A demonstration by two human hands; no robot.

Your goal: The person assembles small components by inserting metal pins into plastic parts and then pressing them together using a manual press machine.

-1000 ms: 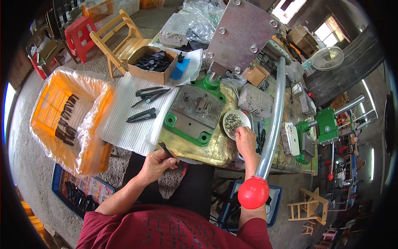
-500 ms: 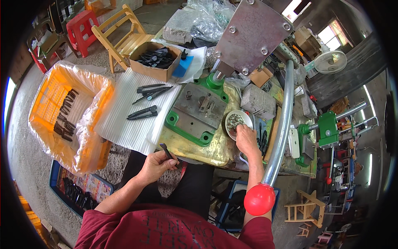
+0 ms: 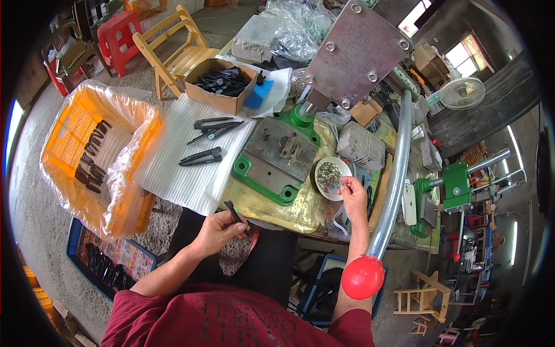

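Step in hand: the person's right hand (image 3: 354, 196) works at the white bowl (image 3: 345, 168) of small metal pieces (image 3: 329, 175), just right of the green-based bench press (image 3: 278, 151).
Good handling: a light pinch with thumb and forefinger should suit such tiny pieces best, taking few at once and keeping over the bowl until they sit securely; a wrist turned freely would likely tip the rim.
Lever care: the red ball knob (image 3: 362, 277), toward the person and right of the press, overlaps the right arm in view, so that arm probably needs a path clear of it.
Right grip: fingertips drawn together at the bowl's near right rim; whether a metal piece sits between them cannot be told.
Left grip: the left hand (image 3: 222, 230) grasps a slim black handle-shaped piece (image 3: 232, 211), toward the person and left of the press.
Black piece: rises from between thumb and fingers, its upper end free and its lower part partly covered; a steady, unsqueezed hold seems right.
Similar pieces: loose black pieces (image 3: 202, 156) lie left of the press on a white foam sheet (image 3: 173, 139).
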